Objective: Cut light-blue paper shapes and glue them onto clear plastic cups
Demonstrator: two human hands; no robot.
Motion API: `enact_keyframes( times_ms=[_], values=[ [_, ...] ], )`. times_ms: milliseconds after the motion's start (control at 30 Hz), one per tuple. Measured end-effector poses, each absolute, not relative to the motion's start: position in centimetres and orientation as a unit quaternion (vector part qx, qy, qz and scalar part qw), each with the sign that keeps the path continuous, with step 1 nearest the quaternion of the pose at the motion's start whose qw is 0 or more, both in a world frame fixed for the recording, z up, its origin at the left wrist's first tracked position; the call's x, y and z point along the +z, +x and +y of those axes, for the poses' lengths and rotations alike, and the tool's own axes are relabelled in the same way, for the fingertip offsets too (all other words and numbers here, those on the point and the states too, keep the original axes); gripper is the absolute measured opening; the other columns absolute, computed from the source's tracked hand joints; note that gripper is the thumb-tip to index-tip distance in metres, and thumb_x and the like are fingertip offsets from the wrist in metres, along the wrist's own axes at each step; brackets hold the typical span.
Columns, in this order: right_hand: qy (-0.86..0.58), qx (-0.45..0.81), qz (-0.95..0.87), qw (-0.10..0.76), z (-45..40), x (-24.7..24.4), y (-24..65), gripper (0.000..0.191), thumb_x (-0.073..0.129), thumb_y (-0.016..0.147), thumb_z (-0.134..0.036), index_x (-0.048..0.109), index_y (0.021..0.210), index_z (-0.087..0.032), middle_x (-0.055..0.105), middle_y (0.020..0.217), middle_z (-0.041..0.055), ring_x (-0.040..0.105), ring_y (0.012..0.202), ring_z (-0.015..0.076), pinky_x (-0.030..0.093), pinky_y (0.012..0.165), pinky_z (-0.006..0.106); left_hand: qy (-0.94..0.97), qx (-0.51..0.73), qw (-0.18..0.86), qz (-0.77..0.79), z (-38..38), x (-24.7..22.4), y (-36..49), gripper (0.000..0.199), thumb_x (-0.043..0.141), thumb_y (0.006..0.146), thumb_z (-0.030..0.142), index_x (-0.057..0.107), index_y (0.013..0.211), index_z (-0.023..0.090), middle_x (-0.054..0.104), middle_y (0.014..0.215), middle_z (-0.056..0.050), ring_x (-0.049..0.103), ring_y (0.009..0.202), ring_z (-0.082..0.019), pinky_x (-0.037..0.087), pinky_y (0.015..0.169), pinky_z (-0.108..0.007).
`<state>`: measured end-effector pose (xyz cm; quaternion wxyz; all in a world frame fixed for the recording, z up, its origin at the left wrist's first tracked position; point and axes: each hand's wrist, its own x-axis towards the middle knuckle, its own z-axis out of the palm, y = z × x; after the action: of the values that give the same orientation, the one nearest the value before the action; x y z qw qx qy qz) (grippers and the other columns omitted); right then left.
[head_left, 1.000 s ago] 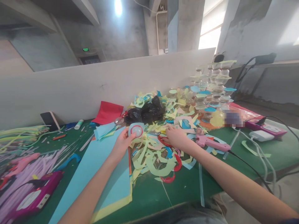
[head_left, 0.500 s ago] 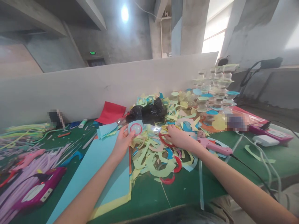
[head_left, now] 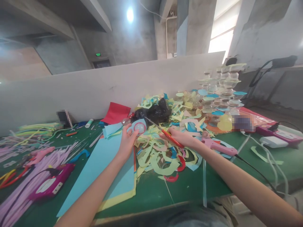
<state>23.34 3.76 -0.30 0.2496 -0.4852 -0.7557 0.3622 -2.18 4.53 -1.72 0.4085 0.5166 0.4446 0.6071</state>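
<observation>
Between the thumb and fingers of my left hand (head_left: 127, 141) is a clear plastic dome (head_left: 140, 127) with a red ring, joined to a piece of blue paper. My right hand (head_left: 177, 136) grips orange-handled scissors (head_left: 165, 133), whose blades point up and left toward the dome. The blades are apart from each other and do not touch the paper. Beneath both hands spreads a heap of curled paper scraps (head_left: 165, 165). Blue paper sheets (head_left: 104, 176) lie under my left forearm.
A black plastic bag (head_left: 153, 113) rests behind the scraps. Stacked clear domes (head_left: 224, 91) stand at the back right. A pink glue gun (head_left: 220, 147) with a cord lies beside my right forearm. Purple strips (head_left: 30, 183) and a magenta device (head_left: 50, 184) are on the left.
The scissors have turned and their blades now show opened toward the dome. My left hand has tilted the dome and blue paper slightly. The whole view has shifted a little.
</observation>
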Motion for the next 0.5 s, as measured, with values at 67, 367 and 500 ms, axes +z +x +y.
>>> enact_keyframes(
  times_ms=[67, 367, 500],
  values=[
    [-0.477, 0.359, -0.766, 0.237, 3.6, -0.2, 23.3, 0.055, 0.056, 0.075, -0.073, 0.039, 0.070, -0.021, 0.039, 0.060, -0.0046, 0.034, 0.052, 0.0102, 0.031, 0.049, 0.026, 0.513, 0.609, 0.417, 0.438, 4.5, -1.7, -1.9, 0.058, 0.071, 0.075, 0.040, 0.044, 0.124, 0.027, 0.058, 0.123, -0.010, 0.064, 0.103, -0.021, 0.052, 0.086, -0.034],
    [-0.483, 0.339, -0.778, 0.216, 2.9, 0.7, 23.2, 0.052, 0.055, 0.078, -0.070, 0.040, 0.071, -0.021, 0.040, 0.065, -0.0034, 0.035, 0.056, 0.0114, 0.033, 0.052, 0.027, 0.504, 0.602, 0.471, 0.403, 3.9, -1.1, -0.8, 0.047, 0.074, 0.072, 0.036, 0.049, 0.109, 0.021, 0.067, 0.104, -0.006, 0.067, 0.090, -0.019, 0.053, 0.083, -0.034],
    [-0.476, 0.323, -0.788, 0.219, 2.7, 1.2, 23.2, 0.052, 0.049, 0.082, -0.069, 0.037, 0.068, -0.021, 0.035, 0.065, -0.0035, 0.033, 0.057, 0.0115, 0.032, 0.052, 0.027, 0.488, 0.612, 0.493, 0.380, 3.8, -1.1, -0.7, 0.046, 0.076, 0.070, 0.033, 0.050, 0.106, 0.020, 0.068, 0.104, -0.006, 0.067, 0.091, -0.018, 0.052, 0.086, -0.035]
  ],
)
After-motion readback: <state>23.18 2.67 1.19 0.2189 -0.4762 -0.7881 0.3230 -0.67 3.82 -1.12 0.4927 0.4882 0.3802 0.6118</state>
